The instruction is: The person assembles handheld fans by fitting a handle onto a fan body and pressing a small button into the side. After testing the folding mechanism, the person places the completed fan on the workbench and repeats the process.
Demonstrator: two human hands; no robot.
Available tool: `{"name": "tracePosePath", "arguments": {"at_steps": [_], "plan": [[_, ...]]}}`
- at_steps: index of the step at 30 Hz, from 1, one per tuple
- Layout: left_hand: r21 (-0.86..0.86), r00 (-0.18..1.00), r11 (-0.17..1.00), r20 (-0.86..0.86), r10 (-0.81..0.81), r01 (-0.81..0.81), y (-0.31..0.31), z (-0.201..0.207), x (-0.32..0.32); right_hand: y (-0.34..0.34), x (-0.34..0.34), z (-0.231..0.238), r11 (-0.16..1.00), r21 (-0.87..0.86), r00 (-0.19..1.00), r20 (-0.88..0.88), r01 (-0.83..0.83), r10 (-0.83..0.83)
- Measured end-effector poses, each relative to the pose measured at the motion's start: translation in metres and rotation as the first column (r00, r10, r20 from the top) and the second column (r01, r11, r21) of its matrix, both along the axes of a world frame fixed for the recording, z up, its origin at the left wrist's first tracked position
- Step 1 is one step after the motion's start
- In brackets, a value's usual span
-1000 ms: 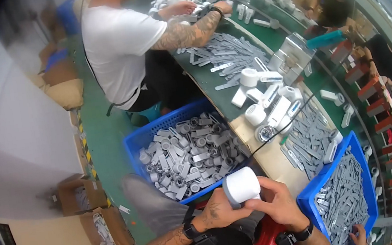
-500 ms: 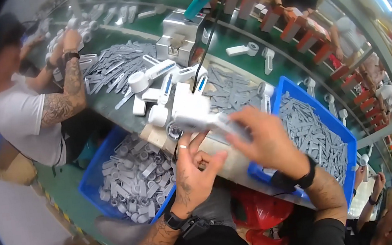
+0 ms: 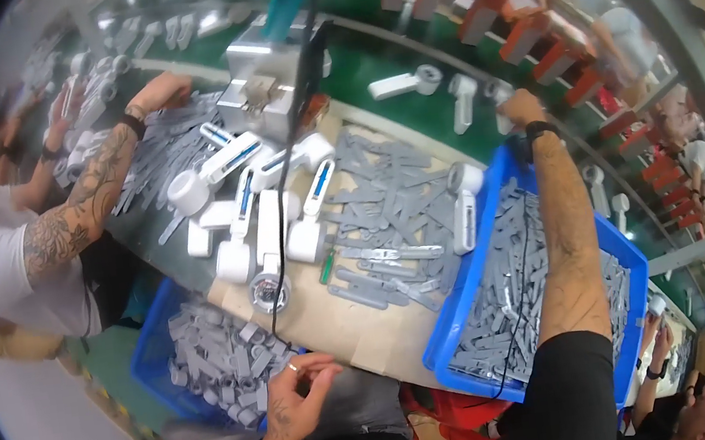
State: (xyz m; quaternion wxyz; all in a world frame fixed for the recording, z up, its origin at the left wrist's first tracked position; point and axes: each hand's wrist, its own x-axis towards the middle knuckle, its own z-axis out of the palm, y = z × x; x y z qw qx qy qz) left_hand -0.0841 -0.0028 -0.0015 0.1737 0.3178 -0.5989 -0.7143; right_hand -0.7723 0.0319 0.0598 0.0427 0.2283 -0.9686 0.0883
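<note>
Stretched across to the green conveyor, my right hand (image 3: 523,111) has its fingers closed around a white part with a round head (image 3: 500,94), mostly covered by the hand. My left hand (image 3: 296,397) hovers by the table's near edge, fingers loosely bent and thumb apart, holding nothing. A black cable (image 3: 281,220) hangs down near it. Beyond lies a cluster of white round-headed handles (image 3: 267,231), some with a blue strip inside. Flat grey strips (image 3: 391,206) are spread over the pale board (image 3: 367,334), with a small green piece (image 3: 328,268) beside them.
A blue bin (image 3: 443,368) of grey strips sits under my right arm. Another blue bin (image 3: 145,372) holds grey-white housings at left. A metal machine (image 3: 262,72) stands behind, a teal tool (image 3: 288,1) hanging above. A co-worker's tattooed arm (image 3: 91,196) reaches over the strips at left.
My right hand has moved away from my left, out to the conveyor, with the white part. My left hand has dropped nearer to me and loosened. The view has shifted.
</note>
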Motion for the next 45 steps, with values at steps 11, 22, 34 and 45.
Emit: {"name": "tracePosePath", "arguments": {"at_steps": [11,22,34,45], "plan": [[-0.381,0.993,0.916,0.04,-0.115,0.121,-0.006,0.03,-0.026,-0.073,0.154,0.03,0.745,0.06,0.741,-0.077,-0.664,0.667],[-0.293,0.998,0.955,-0.049,-0.047,0.031,0.021,0.037,0.041,-0.102,0.327,0.052,0.082,0.143,0.078,-0.027,-0.986,0.997],[0.335,0.949,0.942,-0.284,0.135,-0.033,0.026,0.009,0.033,0.046,0.53,0.054,0.395,-0.449,0.209,0.408,-0.801,0.889],[0.331,0.916,0.927,-0.29,0.278,-0.176,0.019,-0.002,0.093,0.005,0.406,-0.029,0.532,-0.018,0.507,0.273,-0.847,0.817]]}}
